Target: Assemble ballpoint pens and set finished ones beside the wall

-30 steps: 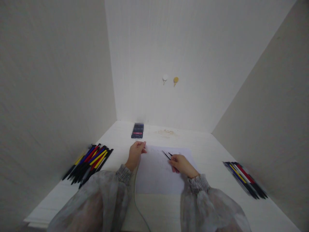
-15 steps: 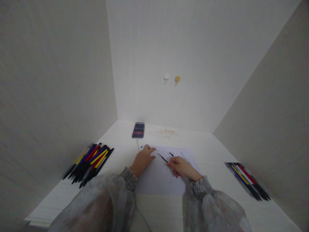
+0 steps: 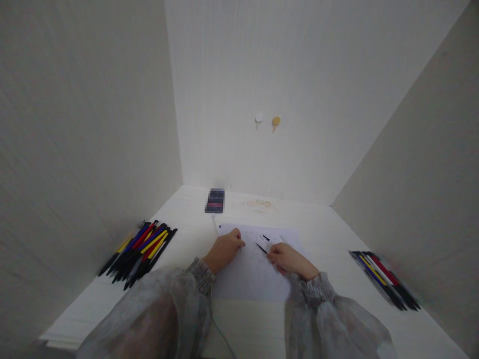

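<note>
My right hand is closed around a thin dark rod like a pen refill, whose free end points up and left over the white paper. Over the left part of that sheet is my left hand. Its thumb and fingertips are drawn together in a pinch, and whatever may be between them is too small to make out. A small black pointed piece lies on the paper just beyond my right hand. Faint small things or marks near the sheet's top are blurred.
A heap of coloured pens lies to the left, by the wall. More pens lie in a row at the right. A pixelated dark object sits at the back, with a cable running near my left sleeve. Two hooks are on the back wall.
My left fingers have come together from a spread pose, and that hand has moved slightly right. My right hand has shifted a little right and down with the rod.
</note>
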`<action>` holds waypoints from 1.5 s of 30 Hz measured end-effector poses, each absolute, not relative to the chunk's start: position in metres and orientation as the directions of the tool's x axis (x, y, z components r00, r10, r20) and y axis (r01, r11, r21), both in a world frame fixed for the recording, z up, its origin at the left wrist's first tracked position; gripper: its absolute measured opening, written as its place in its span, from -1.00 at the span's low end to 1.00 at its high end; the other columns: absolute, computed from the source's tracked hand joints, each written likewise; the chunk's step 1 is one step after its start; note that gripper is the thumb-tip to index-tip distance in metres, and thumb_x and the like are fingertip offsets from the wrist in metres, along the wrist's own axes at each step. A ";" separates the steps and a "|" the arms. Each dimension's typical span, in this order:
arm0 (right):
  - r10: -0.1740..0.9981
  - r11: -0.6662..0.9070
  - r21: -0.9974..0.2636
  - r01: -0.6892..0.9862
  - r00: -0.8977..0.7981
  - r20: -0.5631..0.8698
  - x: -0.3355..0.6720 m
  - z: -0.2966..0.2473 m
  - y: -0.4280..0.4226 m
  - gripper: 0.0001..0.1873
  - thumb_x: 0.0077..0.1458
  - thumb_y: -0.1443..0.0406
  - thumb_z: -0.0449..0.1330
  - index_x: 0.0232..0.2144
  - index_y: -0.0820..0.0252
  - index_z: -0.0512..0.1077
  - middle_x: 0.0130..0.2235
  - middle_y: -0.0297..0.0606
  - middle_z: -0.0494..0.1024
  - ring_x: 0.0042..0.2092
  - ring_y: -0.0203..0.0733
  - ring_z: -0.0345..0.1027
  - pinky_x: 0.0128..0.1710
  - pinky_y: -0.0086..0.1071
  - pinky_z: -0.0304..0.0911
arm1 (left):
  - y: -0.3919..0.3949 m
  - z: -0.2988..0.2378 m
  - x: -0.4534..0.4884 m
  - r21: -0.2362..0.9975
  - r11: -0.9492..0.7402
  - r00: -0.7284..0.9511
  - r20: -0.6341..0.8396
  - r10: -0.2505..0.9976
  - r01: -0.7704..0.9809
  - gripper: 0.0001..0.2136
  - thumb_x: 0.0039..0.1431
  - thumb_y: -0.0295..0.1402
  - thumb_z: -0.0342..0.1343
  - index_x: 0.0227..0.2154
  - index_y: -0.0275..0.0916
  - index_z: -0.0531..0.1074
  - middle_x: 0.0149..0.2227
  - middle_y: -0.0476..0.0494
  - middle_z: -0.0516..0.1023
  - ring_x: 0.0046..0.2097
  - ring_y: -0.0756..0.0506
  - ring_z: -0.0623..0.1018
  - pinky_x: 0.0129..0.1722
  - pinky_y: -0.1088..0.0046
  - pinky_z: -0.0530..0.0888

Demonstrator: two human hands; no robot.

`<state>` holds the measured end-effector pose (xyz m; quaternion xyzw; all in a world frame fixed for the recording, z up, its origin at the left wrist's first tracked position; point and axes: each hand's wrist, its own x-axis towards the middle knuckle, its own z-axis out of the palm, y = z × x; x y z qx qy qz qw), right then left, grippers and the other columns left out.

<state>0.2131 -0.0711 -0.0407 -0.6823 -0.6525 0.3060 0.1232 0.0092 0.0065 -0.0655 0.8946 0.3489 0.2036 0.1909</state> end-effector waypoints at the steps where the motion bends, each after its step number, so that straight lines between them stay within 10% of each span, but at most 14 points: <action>1: 0.968 -0.119 -0.549 0.827 -0.027 -0.251 0.212 -0.042 -0.071 -0.72 -0.02 0.27 -0.04 -0.68 0.23 0.28 -0.80 -0.42 0.23 -0.71 -0.42 0.09 -0.63 -0.52 -0.02 | 0.006 -0.066 0.010 0.468 -0.698 0.687 0.230 0.689 0.543 -0.78 0.07 -0.40 -0.13 -0.38 -0.22 0.43 -0.28 -0.13 0.35 -0.35 -0.04 0.37 -0.34 0.46 0.23; 9: 0.975 -0.008 -0.449 0.893 -0.094 -0.202 0.197 -0.044 -0.071 -0.49 0.06 0.08 -0.11 -0.73 0.24 0.33 -0.76 -0.30 0.33 -0.66 -0.35 0.19 -0.54 -0.47 0.05 | 0.005 -0.067 0.015 0.460 -0.684 0.682 0.204 0.702 0.567 -0.77 0.08 -0.32 -0.13 -0.36 -0.21 0.44 -0.32 -0.13 0.37 -0.36 -0.04 0.37 -0.36 0.47 0.25; 17: 0.951 -0.011 -0.242 0.970 0.085 0.296 0.207 -0.051 -0.053 -0.69 0.09 0.29 -0.08 -0.14 0.24 0.33 -0.23 -0.14 0.41 -0.17 -0.22 0.24 -0.17 -0.44 0.06 | -0.004 -0.058 0.013 0.351 -0.813 0.777 0.279 0.564 0.464 -0.73 0.11 -0.41 -0.17 -0.27 -0.18 0.43 -0.25 -0.13 0.38 -0.22 -0.07 0.35 -0.30 0.47 0.27; 26: 0.977 0.081 -0.159 0.984 -0.047 0.207 0.199 -0.054 -0.051 -0.78 0.03 0.40 -0.05 -0.42 0.27 0.41 -0.34 -0.16 0.39 -0.25 -0.24 0.24 -0.24 -0.46 0.07 | -0.011 -0.058 0.016 0.348 -0.872 0.841 0.299 0.451 0.344 -0.77 0.11 -0.31 -0.11 -0.32 -0.22 0.44 -0.29 -0.11 0.41 -0.22 -0.04 0.36 -0.25 0.48 0.29; 36: 0.997 0.074 -0.431 0.899 -0.079 0.007 0.202 -0.049 -0.066 -0.86 -0.13 0.35 0.12 -0.41 0.22 0.38 -0.46 -0.29 0.44 -0.42 -0.29 0.28 -0.42 -0.48 0.06 | -0.005 -0.066 0.019 0.408 -0.861 0.854 0.284 0.436 0.304 -0.79 0.11 -0.42 -0.11 -0.26 -0.23 0.40 -0.23 -0.11 0.43 -0.16 -0.04 0.37 -0.13 0.44 0.28; 45: 0.995 0.015 -0.450 0.893 -0.057 -0.080 0.214 -0.043 -0.068 -0.81 -0.22 0.41 0.15 -0.42 0.23 0.38 -0.49 -0.32 0.43 -0.45 -0.31 0.26 -0.48 -0.50 0.04 | -0.004 -0.060 0.013 0.382 -0.772 0.717 0.311 0.624 0.507 -0.86 0.00 -0.33 0.01 -0.38 -0.27 0.35 -0.31 -0.11 0.35 -0.24 -0.04 0.36 -0.20 0.43 0.29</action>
